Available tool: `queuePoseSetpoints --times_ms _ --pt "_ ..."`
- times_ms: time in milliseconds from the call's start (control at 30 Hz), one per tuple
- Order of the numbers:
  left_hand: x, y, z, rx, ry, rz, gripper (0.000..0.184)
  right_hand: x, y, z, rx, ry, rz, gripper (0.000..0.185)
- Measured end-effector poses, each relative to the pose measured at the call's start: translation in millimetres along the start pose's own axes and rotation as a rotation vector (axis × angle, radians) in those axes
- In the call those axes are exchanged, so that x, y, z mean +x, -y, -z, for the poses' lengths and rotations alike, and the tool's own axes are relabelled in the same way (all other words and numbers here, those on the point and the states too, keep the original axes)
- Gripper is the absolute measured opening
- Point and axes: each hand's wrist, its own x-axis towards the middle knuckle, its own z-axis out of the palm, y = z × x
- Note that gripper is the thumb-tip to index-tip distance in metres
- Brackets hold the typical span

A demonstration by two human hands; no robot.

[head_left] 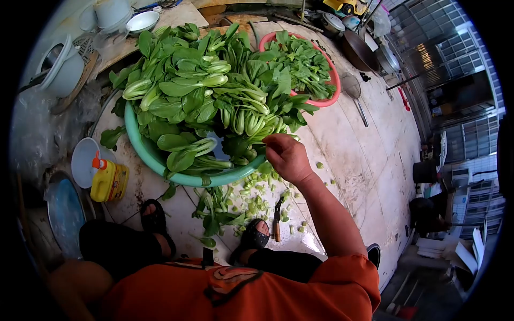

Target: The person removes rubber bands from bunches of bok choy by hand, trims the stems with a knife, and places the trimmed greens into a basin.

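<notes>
My right hand (289, 157) is over the right rim of a green basin (138, 152), its fingers curled closed against the nearest stems. Whatever lies inside the fingers is hidden. Bok choy (198, 80) is heaped high in the basin, and a little water shows near the front. Below the hand, a small knife (277, 219) with a wooden handle and dark blade lies on the tiles among cut stem ends (251, 198). Loose leaves (213, 211) rest on the floor by the basin. Only part of my left arm appears at the lower left; that hand is out of view.
A red basin (336, 80) of greens stands behind on the right, with a strainer (352, 88) beside it. To the left are a yellow bottle (108, 182), a white bowl (85, 155) and a metal basin (59, 206). My sandalled feet (156, 216) flank the loose leaves.
</notes>
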Motion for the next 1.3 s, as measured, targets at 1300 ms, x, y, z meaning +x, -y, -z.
queuePoseSetpoints --times_ms 1300 --pt "-111.5 57.2 136.7 1.228 -1.079 1.172 0.038 149.2 229.2 -25.3 -0.164 0.349 0.800 0.039"
